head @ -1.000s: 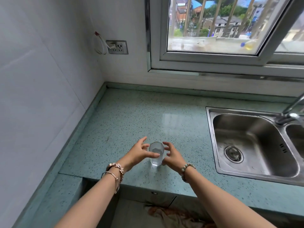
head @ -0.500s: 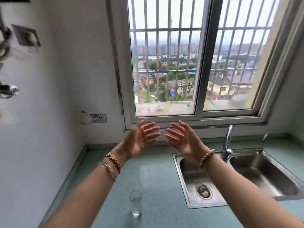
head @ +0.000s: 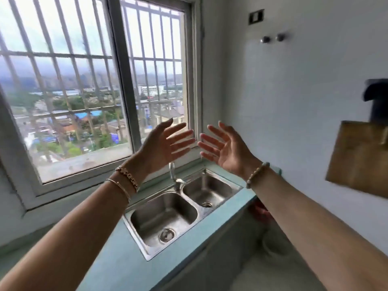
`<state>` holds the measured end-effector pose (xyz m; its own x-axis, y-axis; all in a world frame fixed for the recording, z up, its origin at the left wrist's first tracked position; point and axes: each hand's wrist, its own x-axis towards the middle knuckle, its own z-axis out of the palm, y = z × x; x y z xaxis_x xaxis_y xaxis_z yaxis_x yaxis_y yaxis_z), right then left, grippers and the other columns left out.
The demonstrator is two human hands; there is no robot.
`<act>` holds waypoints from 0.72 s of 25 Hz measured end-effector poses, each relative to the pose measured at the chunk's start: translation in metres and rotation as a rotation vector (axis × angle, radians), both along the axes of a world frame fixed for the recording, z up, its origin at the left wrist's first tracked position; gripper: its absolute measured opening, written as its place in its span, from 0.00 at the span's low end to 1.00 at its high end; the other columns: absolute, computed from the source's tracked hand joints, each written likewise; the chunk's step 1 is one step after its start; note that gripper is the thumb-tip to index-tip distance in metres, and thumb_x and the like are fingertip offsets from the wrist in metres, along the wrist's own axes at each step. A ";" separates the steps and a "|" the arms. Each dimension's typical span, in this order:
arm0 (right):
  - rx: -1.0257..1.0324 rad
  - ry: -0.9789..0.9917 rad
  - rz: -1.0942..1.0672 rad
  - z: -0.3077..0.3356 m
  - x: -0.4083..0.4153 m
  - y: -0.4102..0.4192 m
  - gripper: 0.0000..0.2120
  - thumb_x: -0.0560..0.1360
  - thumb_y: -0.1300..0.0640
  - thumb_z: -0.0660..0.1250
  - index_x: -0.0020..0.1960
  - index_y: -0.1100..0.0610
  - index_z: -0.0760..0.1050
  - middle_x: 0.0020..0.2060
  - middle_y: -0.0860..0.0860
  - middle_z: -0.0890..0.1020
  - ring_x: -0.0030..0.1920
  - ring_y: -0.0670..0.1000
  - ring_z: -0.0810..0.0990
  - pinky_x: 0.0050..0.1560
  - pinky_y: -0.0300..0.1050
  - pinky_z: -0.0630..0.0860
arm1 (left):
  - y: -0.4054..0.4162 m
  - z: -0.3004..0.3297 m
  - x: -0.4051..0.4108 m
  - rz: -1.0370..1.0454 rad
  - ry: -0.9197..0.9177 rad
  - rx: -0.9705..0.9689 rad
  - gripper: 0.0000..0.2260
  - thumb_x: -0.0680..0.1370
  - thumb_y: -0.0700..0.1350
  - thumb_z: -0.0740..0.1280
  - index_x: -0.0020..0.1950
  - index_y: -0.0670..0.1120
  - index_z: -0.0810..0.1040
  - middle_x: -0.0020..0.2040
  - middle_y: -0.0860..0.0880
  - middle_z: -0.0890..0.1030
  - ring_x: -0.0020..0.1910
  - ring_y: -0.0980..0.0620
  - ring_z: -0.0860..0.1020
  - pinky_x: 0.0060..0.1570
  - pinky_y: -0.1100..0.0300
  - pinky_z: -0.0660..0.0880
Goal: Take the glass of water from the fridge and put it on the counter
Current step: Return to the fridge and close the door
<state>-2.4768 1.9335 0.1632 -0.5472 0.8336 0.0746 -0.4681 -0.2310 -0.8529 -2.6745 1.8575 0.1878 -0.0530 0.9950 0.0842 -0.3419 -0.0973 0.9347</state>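
Observation:
Both my hands are raised in front of me, above the sink and before the window. My left hand (head: pixel 162 147) is open with fingers spread and holds nothing. My right hand (head: pixel 225 147) faces it, palm inward, also open and empty. The two hands are a small gap apart. The teal speckled counter (head: pixel 126 263) runs below my arms. The glass of water is out of view, and no fridge shows in this frame.
A steel double sink (head: pixel 178 208) with a tap (head: pixel 174 175) is set into the counter. A barred window (head: pixel 88 85) fills the left. A wooden board (head: pixel 359 158) hangs on the white right wall. The floor lies beyond the counter's right end.
My hands let go of the glass on the counter and rose up open. My view swung up and to the right, so the glass has left the frame.

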 end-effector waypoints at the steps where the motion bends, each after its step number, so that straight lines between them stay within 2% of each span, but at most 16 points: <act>1: 0.002 0.000 -0.079 0.006 0.043 -0.004 0.17 0.76 0.45 0.66 0.59 0.53 0.79 0.60 0.56 0.82 0.63 0.60 0.79 0.67 0.59 0.71 | 0.012 0.003 0.038 -0.075 -0.005 0.015 0.20 0.79 0.55 0.60 0.66 0.47 0.76 0.63 0.45 0.82 0.62 0.43 0.80 0.63 0.47 0.74; 6: -0.009 0.014 -0.525 0.017 0.279 -0.075 0.15 0.73 0.45 0.69 0.55 0.52 0.81 0.55 0.54 0.84 0.59 0.57 0.81 0.68 0.59 0.71 | 0.025 0.007 0.271 -0.505 -0.069 -0.001 0.20 0.78 0.54 0.62 0.66 0.46 0.76 0.64 0.44 0.81 0.63 0.41 0.79 0.68 0.44 0.70; 9: -0.022 -0.005 -0.819 0.020 0.396 -0.153 0.12 0.75 0.45 0.67 0.52 0.52 0.81 0.50 0.54 0.85 0.52 0.57 0.82 0.65 0.56 0.72 | 0.001 0.004 0.406 -0.774 -0.082 -0.010 0.19 0.77 0.53 0.62 0.64 0.46 0.77 0.63 0.44 0.81 0.64 0.41 0.77 0.70 0.44 0.68; 11: -0.031 -0.027 -1.017 0.021 0.472 -0.218 0.12 0.76 0.45 0.66 0.52 0.51 0.80 0.50 0.54 0.85 0.51 0.56 0.82 0.67 0.56 0.71 | -0.028 0.000 0.500 -0.980 -0.060 -0.023 0.16 0.77 0.54 0.63 0.60 0.47 0.79 0.62 0.45 0.81 0.63 0.40 0.78 0.69 0.45 0.69; 14: -0.031 -0.012 -1.303 0.020 0.558 -0.314 0.13 0.76 0.45 0.65 0.55 0.52 0.79 0.52 0.54 0.84 0.56 0.58 0.81 0.69 0.58 0.70 | -0.080 -0.007 0.621 -1.261 -0.055 -0.041 0.17 0.76 0.54 0.65 0.61 0.47 0.79 0.62 0.45 0.82 0.63 0.41 0.78 0.67 0.45 0.71; 18: -0.037 -0.018 -1.611 0.025 0.618 -0.415 0.16 0.75 0.45 0.68 0.58 0.52 0.80 0.55 0.54 0.84 0.57 0.57 0.82 0.63 0.56 0.75 | -0.144 -0.008 0.731 -1.573 -0.093 -0.069 0.18 0.77 0.53 0.64 0.64 0.47 0.78 0.65 0.44 0.80 0.64 0.40 0.78 0.66 0.45 0.72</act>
